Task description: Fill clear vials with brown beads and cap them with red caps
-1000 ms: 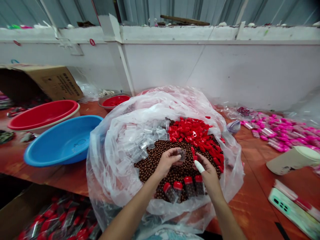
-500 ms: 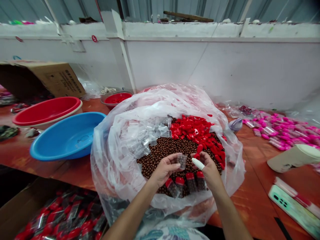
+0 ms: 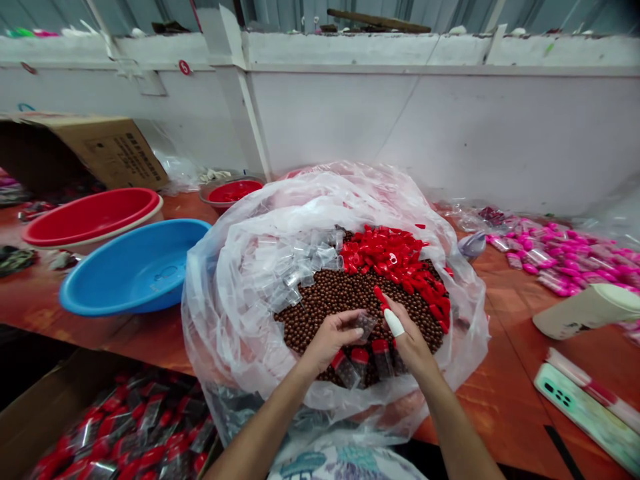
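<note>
Both hands have dropped lower over the brown beads (image 3: 340, 300) — left hand (image 3: 327, 340) pinching a clear vial (image 3: 365, 325), right hand (image 3: 407, 340) pinching a red cap (image 3: 380, 295); orange table (image 3: 500, 360), white wall (image 3: 450, 133) behind; vial contents unclear.

Centre of the surface (image 3: 500, 400) sits the big bag (image 3: 240, 333), and in it the beads (image 3: 330, 300) fill the middle, empty vials (image 3: 295, 267) lie at the back left, caps (image 3: 395, 257) at the back right. Four capped vials (image 3: 367, 360) lie in a row at the bag's near edge. Two basins (image 3: 130, 267) lie left of the bag, one behind the other. A carton (image 3: 115, 157) stands behind them. Packets (image 3: 560, 257) spread far right.
</note>
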A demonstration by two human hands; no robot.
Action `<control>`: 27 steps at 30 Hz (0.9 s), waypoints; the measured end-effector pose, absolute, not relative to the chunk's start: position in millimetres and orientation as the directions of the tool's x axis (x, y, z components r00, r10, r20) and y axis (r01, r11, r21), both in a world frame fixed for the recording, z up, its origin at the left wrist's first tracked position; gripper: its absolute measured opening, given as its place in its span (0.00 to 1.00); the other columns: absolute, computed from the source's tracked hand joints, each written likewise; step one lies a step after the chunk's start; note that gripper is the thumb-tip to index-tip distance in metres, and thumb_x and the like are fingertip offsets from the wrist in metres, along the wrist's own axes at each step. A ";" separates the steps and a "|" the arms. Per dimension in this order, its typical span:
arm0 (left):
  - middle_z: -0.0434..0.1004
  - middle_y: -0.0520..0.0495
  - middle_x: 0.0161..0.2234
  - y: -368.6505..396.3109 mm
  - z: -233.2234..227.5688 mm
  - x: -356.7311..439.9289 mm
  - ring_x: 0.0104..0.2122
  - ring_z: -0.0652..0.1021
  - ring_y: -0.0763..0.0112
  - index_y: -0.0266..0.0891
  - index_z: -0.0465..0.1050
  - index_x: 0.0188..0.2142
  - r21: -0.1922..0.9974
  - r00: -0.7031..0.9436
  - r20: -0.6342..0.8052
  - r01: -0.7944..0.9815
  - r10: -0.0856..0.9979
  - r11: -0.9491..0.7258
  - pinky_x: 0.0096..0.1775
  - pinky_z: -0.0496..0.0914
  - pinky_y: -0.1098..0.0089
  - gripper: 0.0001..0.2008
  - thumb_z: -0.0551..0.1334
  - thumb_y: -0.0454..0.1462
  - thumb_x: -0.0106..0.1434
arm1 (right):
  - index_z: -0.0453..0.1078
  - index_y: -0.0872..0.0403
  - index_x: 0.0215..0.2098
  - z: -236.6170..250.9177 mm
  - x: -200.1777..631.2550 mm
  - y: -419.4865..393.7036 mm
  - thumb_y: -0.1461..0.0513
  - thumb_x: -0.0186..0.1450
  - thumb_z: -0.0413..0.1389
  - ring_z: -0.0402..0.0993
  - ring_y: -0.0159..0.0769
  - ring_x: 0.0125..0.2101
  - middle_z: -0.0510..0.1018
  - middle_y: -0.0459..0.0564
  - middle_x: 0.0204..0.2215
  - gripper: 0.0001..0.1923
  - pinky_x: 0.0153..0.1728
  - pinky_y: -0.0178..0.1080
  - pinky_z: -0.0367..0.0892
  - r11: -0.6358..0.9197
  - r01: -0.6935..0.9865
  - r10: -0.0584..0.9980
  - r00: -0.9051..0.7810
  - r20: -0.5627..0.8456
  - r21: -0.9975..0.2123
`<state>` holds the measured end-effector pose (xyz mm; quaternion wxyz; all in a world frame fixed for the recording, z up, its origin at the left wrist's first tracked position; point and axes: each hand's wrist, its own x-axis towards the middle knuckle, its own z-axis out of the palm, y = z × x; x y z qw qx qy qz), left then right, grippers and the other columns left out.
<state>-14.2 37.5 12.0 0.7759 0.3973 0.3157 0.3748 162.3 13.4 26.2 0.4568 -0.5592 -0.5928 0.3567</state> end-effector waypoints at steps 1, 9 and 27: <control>0.74 0.42 0.44 37.3 10.8 -13.8 0.41 0.74 0.63 0.37 0.70 0.48 0.865 0.517 -0.182 -0.321 0.836 0.387 0.43 0.69 0.62 0.24 0.66 0.34 0.51 | 0.59 0.48 0.57 25.4 161.1 13.4 0.55 0.64 0.45 0.66 0.39 0.48 0.69 0.50 0.49 0.22 0.49 0.44 0.61 0.149 0.354 0.985 0.032 0.171 -0.923; 0.76 0.45 0.40 37.7 8.9 -12.3 0.40 0.74 0.62 0.36 0.74 0.44 0.965 0.445 -0.138 -0.140 0.885 0.221 0.46 0.67 0.63 0.19 0.65 0.36 0.51 | 0.69 0.46 0.48 14.4 150.8 7.5 0.60 0.61 0.52 0.67 0.40 0.48 0.74 0.48 0.46 0.16 0.51 0.47 0.60 0.199 0.351 0.973 0.038 0.227 -0.915; 0.76 0.46 0.35 30.1 19.1 -10.1 0.32 0.75 0.70 0.36 0.72 0.41 0.882 0.387 -0.233 -0.302 0.892 0.361 0.35 0.68 0.72 0.19 0.67 0.41 0.50 | 0.54 0.54 0.57 -5.1 145.1 2.5 0.57 0.54 0.59 0.66 0.44 0.49 0.69 0.55 0.50 0.35 0.49 0.47 0.62 0.382 0.738 0.886 -0.123 0.446 -0.555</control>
